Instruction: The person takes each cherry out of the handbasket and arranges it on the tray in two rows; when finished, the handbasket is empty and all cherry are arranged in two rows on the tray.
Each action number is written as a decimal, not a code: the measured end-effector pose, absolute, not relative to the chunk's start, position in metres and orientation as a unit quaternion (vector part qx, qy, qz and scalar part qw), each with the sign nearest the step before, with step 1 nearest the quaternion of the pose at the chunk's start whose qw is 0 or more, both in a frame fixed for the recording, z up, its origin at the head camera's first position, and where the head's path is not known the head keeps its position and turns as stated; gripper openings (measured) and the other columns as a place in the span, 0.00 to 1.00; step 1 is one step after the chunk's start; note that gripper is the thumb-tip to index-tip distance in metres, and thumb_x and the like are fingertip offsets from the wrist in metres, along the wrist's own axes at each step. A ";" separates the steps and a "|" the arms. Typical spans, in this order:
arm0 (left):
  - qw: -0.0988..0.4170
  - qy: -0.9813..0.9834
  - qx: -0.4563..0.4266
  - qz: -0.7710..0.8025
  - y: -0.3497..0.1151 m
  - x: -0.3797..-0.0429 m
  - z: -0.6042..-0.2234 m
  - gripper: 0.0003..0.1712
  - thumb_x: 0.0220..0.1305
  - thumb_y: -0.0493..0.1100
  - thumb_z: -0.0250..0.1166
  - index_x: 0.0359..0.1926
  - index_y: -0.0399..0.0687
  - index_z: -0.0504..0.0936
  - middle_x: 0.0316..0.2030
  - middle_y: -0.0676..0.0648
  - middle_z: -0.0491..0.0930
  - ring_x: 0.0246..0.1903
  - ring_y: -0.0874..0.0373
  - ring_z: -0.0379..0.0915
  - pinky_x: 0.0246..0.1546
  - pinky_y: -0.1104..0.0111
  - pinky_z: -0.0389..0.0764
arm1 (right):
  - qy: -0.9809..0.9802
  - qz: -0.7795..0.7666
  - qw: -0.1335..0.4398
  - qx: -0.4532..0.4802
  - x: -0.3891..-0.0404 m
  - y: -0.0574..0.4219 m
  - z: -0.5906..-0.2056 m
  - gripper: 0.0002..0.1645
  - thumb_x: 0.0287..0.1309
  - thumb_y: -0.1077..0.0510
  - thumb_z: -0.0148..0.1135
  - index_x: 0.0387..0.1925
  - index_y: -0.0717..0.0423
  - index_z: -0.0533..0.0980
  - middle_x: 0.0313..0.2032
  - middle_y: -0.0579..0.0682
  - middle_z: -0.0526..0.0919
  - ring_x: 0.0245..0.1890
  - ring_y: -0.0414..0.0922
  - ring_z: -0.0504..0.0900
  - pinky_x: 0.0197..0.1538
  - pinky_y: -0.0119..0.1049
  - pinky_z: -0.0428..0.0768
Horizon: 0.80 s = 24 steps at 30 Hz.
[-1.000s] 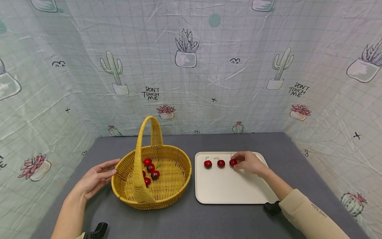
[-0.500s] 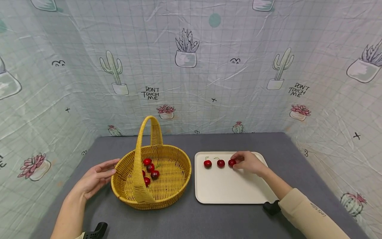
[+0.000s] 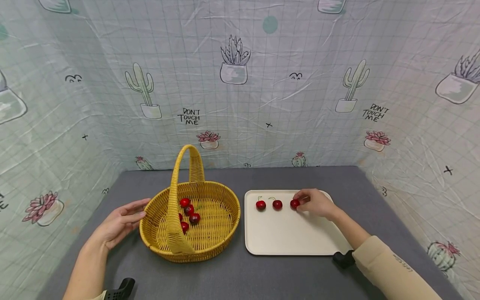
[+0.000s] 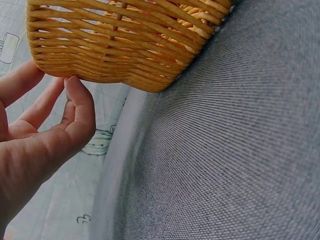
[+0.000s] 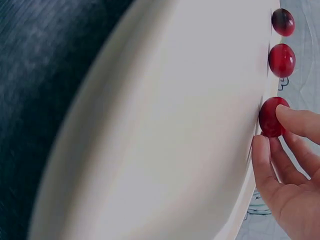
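Observation:
My left hand (image 3: 121, 221) rests its fingertips against the left outer side of a yellow woven basket (image 3: 219, 233) with a tall handle. Up close in the left wrist view, thumb and fingers touch the basket's rim (image 4: 100, 70) with fingers fairly relaxed. Several red cherries (image 3: 194, 218) lie inside the basket, partly behind the handle. On the right, my right hand (image 3: 316, 204) holds a dark red cherry (image 5: 271, 117) between thumb and fingers at the back of a cream tray (image 3: 288, 237). Two other cherries, one at the left (image 3: 261, 205) and one in the middle (image 3: 277, 204), sit beside it in a row.
A grey cloth (image 3: 240, 275) covers the table under basket and tray. Behind and at both sides hangs a pale curtain (image 3: 262, 96) printed with potted cacti. The basket's arched handle (image 3: 174, 208) rises well above its rim.
The cherry under my right hand shifted slightly left, then back right with the hand. My left hand and the basket have stayed in place.

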<state>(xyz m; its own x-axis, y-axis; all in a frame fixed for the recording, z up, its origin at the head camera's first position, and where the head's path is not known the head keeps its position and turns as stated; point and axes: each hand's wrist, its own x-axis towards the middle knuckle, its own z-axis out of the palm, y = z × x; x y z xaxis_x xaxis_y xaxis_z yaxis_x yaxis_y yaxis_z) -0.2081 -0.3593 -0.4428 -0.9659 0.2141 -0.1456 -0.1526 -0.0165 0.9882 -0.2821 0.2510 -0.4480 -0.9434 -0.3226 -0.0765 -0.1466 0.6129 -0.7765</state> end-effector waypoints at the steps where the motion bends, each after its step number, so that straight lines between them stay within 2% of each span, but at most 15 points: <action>1: 0.128 0.690 0.023 0.712 -0.359 -0.208 -0.443 0.37 0.77 0.36 0.59 0.79 0.32 0.54 0.57 0.58 0.77 0.54 0.64 0.78 0.52 0.68 0.81 | 0.890 -0.422 0.107 -0.135 -0.282 0.251 -0.447 0.18 0.55 0.69 0.72 0.49 0.68 0.81 0.42 0.58 0.85 0.43 0.52 0.82 0.42 0.40 0.79; 12: 0.127 0.693 0.026 0.710 -0.358 -0.208 -0.442 0.37 0.77 0.36 0.59 0.79 0.32 0.55 0.57 0.56 0.78 0.54 0.63 0.78 0.52 0.67 0.81 | 0.891 -0.411 0.109 -0.158 -0.285 0.256 -0.438 0.25 0.55 0.67 0.75 0.54 0.70 0.78 0.46 0.60 0.83 0.45 0.54 0.82 0.45 0.42 0.80; 24: 0.129 0.686 0.027 0.715 -0.359 -0.208 -0.442 0.35 0.77 0.35 0.59 0.78 0.34 0.57 0.57 0.56 0.78 0.54 0.63 0.78 0.52 0.67 0.81 | 0.895 -0.400 0.105 -0.169 -0.297 0.248 -0.405 0.24 0.59 0.66 0.71 0.57 0.69 0.78 0.51 0.65 0.81 0.47 0.52 0.80 0.49 0.44 0.79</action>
